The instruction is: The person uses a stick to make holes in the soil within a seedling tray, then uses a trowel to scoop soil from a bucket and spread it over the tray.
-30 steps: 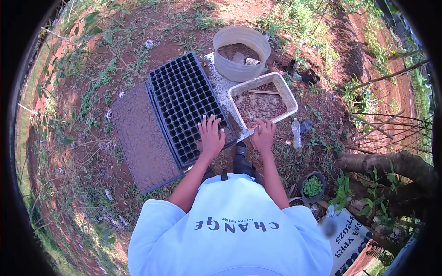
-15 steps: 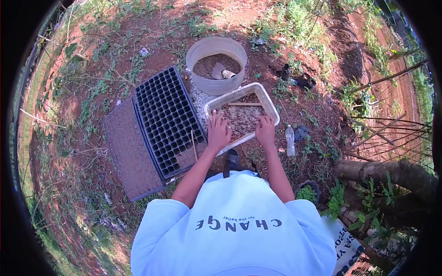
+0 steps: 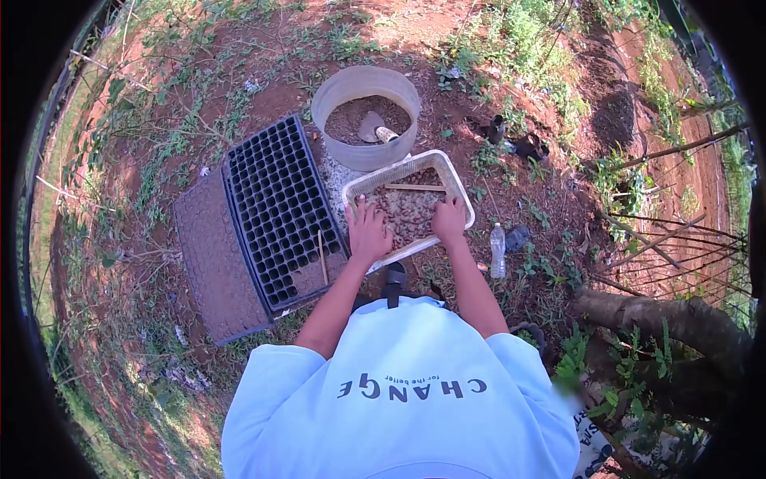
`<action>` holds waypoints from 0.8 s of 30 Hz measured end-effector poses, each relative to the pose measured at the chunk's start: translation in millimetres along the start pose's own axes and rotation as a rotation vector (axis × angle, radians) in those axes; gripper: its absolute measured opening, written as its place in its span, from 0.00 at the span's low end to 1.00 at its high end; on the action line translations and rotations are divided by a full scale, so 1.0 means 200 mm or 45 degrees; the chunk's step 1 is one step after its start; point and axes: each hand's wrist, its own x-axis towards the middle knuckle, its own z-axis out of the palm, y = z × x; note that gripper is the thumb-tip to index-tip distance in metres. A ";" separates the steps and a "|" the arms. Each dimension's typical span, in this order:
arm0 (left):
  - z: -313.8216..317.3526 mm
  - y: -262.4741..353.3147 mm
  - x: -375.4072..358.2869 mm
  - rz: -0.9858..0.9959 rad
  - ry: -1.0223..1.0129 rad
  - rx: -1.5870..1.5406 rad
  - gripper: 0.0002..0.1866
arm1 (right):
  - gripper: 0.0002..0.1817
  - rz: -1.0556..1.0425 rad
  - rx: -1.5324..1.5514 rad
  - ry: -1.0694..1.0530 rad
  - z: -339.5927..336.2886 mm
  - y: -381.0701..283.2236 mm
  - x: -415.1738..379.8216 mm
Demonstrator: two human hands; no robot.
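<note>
A pale rectangular plastic tray (image 3: pixel 469 206) holds many small reddish-brown pieces, perhaps seeds, mixed with greyish material; their exact kind is too small to tell. My left hand (image 3: pixel 369 231) lies over the tray's left side, fingers stretched out and apart, touching its rim and contents. Over the right side, my right hand (image 3: pixel 448 221) dips its fingers, bent together, into the pieces; anything between them is hidden. A flat wooden stick (image 3: pixel 415 188) rests across the tray behind both hands.
To the left, a black seedling tray (image 3: pixel 283 199) has many cells, a few soil-filled, with a thin stick (image 3: pixel 322 255) on it. A soil-covered tray (image 3: pixel 215 255) adjoins it. A round tub (image 3: pixel 363 156) holds soil and a trowel (image 3: pixel 371 128). A plastic bottle (image 3: pixel 498 251) stands right.
My right hand has moved inward from the tray's right edge, and its fingers have bent into the contents. My left hand stays at the left side. The view has shifted slightly.
</note>
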 end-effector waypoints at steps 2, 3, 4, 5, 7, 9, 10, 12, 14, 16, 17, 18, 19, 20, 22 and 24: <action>0.00 0.00 0.00 0.003 0.009 0.006 0.22 | 0.11 -0.022 -0.070 0.004 0.00 0.00 0.01; 0.01 -0.01 0.00 0.017 0.020 0.007 0.21 | 0.11 -0.029 -0.067 -0.003 0.00 0.00 0.02; 0.00 -0.01 0.00 0.009 0.019 0.010 0.21 | 0.10 -0.028 -0.125 -0.010 0.02 0.00 0.03; 0.00 -0.01 0.00 0.003 -0.002 0.019 0.21 | 0.10 -0.027 -0.185 -0.016 0.03 0.00 0.04; 0.00 0.00 0.01 -0.008 -0.022 0.030 0.21 | 0.09 -0.037 -0.170 -0.009 0.04 0.01 0.04; -0.01 0.01 0.01 -0.017 -0.053 0.002 0.20 | 0.08 -0.044 -0.153 -0.001 0.03 0.01 0.03; -0.01 0.00 0.01 -0.018 -0.053 0.004 0.20 | 0.08 -0.097 -0.082 0.068 0.02 0.01 0.03; -0.01 0.00 0.00 -0.017 -0.075 0.013 0.20 | 0.07 -0.147 -0.010 0.137 -0.01 0.00 0.02; -0.03 0.00 0.00 -0.012 -0.098 0.014 0.20 | 0.07 -0.194 0.316 0.285 -0.03 -0.01 0.00; -0.05 0.00 0.00 -0.016 -0.113 0.016 0.20 | 0.07 -0.145 0.421 0.280 -0.05 -0.02 -0.01; -0.06 0.00 0.00 -0.023 -0.113 -0.038 0.19 | 0.07 -0.095 0.525 0.272 -0.04 -0.02 -0.01; -0.06 0.00 -0.01 -0.033 -0.112 -0.092 0.18 | 0.07 -0.109 0.529 0.264 -0.03 -0.04 -0.02; -0.07 -0.01 -0.01 -0.049 -0.108 -0.087 0.18 | 0.06 -0.110 0.691 0.244 -0.02 -0.06 -0.03; -0.08 -0.02 -0.01 -0.029 -0.049 -0.221 0.17 | 0.05 -0.108 0.853 0.221 -0.01 -0.08 -0.04; -0.11 -0.04 -0.03 -0.023 0.012 -0.347 0.16 | 0.06 -0.194 0.889 0.278 0.01 -0.17 -0.07; -0.16 -0.07 -0.07 -0.098 0.173 -0.601 0.16 | 0.07 -0.202 1.017 0.218 -0.02 -0.28 -0.13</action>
